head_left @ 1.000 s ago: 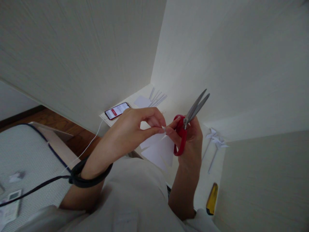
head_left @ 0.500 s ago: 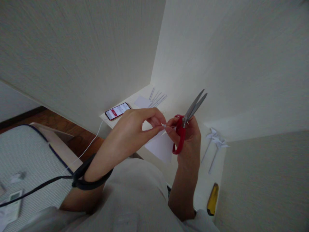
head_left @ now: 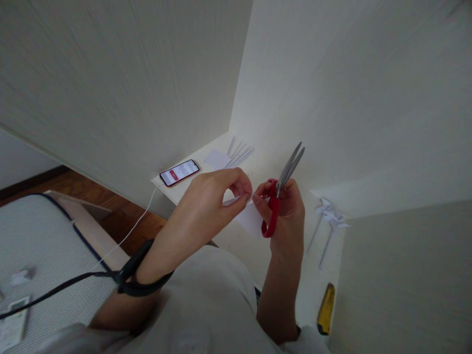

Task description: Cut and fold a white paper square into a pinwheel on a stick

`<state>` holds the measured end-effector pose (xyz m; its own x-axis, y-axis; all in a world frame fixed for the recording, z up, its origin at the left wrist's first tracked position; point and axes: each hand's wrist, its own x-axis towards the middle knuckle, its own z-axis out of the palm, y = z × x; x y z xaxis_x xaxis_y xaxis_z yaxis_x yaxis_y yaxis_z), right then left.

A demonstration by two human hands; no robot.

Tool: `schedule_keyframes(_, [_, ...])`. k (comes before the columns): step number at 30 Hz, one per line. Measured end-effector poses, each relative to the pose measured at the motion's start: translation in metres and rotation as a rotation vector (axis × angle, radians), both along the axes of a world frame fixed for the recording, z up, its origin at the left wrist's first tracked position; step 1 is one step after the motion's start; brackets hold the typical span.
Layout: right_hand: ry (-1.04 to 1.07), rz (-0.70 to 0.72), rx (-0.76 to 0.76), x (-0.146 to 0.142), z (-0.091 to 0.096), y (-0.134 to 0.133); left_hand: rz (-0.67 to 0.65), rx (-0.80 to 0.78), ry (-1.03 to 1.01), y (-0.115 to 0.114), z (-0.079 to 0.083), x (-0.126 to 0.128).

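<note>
Slightly in front of my body, my left hand [head_left: 216, 199] pinches the end of a thin white strand [head_left: 253, 194] between thumb and forefinger. My right hand [head_left: 289, 216] is close beside it, thumb and forefinger at the strand's other end. Red-handled scissors [head_left: 273, 211] hang in that same hand, their blades pointing up and away, slightly parted. Below both hands a white paper sheet [head_left: 250, 221] lies on the table, partly covered by my fingers. What exactly the strand is, I cannot make out.
A phone [head_left: 179, 172] with a lit screen and a white cable rests at the white table's [head_left: 236, 246] left corner. Behind my left hand lie a square of paper [head_left: 217, 159] and several thin sticks [head_left: 241, 155]. Two white paper pinwheels [head_left: 335, 219] and a yellow-black tool [head_left: 326, 309] lie right.
My hands have drawn slightly apart, and the strand now shows between the fingertips. The scissors have shifted a little left and down with my right hand.
</note>
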<state>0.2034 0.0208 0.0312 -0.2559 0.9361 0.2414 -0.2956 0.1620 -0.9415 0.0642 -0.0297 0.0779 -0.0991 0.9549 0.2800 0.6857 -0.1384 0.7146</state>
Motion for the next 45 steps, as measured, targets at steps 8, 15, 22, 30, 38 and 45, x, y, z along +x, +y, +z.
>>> schedule_keyframes(8, [-0.018,-0.026,-0.007,0.001,-0.003,0.001,-0.061,-0.030,-0.100,0.004,-0.006,0.000])
schedule_keyframes(15, [-0.014,-0.189,-0.018,0.016,-0.014,0.023,0.058,0.110,-0.335,0.040,-0.036,-0.023])
schedule_keyframes(22, [-0.036,-0.196,-0.029,0.026,-0.021,0.033,0.556,-0.250,0.117,0.098,-0.158,-0.066])
schedule_keyframes(30, [-0.004,-0.226,-0.086,0.032,-0.022,0.039,0.692,-0.374,0.393,0.093,-0.230,-0.089])
schedule_keyframes(38, [-0.006,-0.201,-0.110,0.034,-0.025,0.041,0.675,-0.347,0.414,0.099,-0.235,-0.100])
schedule_keyframes(45, [-0.014,-0.210,-0.113,0.024,-0.020,0.035,0.443,-0.199,0.211,0.101,-0.201,-0.072])
